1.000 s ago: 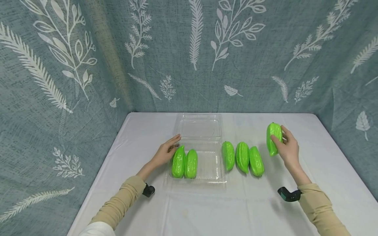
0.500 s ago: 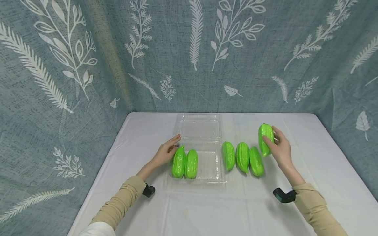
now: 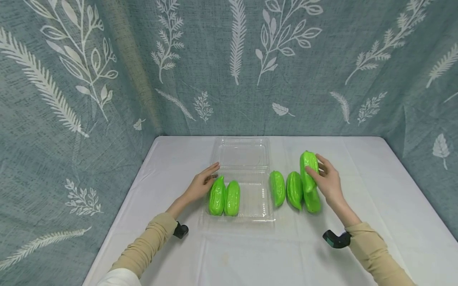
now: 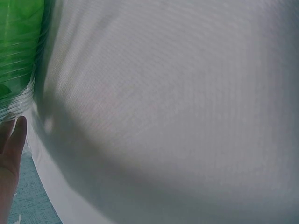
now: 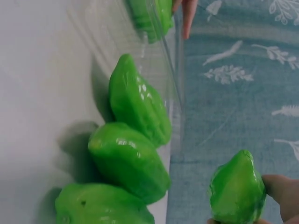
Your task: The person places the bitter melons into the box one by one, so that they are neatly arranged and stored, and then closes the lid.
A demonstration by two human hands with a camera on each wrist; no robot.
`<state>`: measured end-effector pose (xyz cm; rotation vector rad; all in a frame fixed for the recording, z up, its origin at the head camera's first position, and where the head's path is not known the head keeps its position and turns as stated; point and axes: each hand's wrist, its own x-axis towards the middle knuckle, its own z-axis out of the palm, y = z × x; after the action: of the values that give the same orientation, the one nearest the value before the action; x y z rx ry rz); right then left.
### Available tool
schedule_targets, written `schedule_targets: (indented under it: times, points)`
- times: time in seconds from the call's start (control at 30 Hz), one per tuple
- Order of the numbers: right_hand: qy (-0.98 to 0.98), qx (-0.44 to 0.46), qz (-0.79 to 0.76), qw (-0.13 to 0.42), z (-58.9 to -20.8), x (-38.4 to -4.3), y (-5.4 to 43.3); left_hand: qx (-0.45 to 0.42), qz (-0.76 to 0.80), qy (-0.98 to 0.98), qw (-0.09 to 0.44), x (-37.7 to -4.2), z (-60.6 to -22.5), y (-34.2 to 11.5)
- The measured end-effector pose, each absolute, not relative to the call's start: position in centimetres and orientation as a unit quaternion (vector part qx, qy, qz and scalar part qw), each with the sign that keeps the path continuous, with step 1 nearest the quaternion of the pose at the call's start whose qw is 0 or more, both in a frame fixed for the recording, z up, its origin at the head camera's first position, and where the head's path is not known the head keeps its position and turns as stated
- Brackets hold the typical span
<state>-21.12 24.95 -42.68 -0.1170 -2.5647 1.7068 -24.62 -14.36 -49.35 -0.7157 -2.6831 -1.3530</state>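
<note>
**One in the air, five below**

From the left: my left grip (image 3: 198, 187), a bare hand, lies at the left wall of the tub (image 3: 252, 198), fingers stretched and loose. The left wrist view shows a fingertip at the plastic's edge; I can't tell how firmly it presses, if at all. The tub sits on the counter (image 3: 247, 254), its lid (image 3: 241, 154) hinged back behind it. In its left part the first gourd (image 3: 216, 197) and second gourd (image 3: 232, 199) lie lengthwise, side by side.

Just beyond the right wall, the third gourd (image 3: 277, 189), fourth gourd (image 3: 294, 190) and fifth gourd (image 3: 313, 201) form a row on the counter. Over the fifth hangs the held gourd (image 3: 308, 165), hiding its far end from the head camera; the right wrist view shows them apart. My right grip (image 3: 327, 182) has it thumb to the near face, fingers round the right side, spread to its girth.

To carry it well, I'd stay high enough not to knock the row, move gently, and hold that glossy skin snugly without squeezing. The thin tub looks easy to nudge, so light steadying suits the left grip.
</note>
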Motion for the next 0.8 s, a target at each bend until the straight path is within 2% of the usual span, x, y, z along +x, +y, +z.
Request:
schedule_targets:
  times: [0.8]
  points:
    - [-0.822, -0.008, 0.57, -0.005, -43.1, -21.2, 21.1, -0.221, -0.437, -0.872, 0.023, -24.5, -49.2, -14.3]
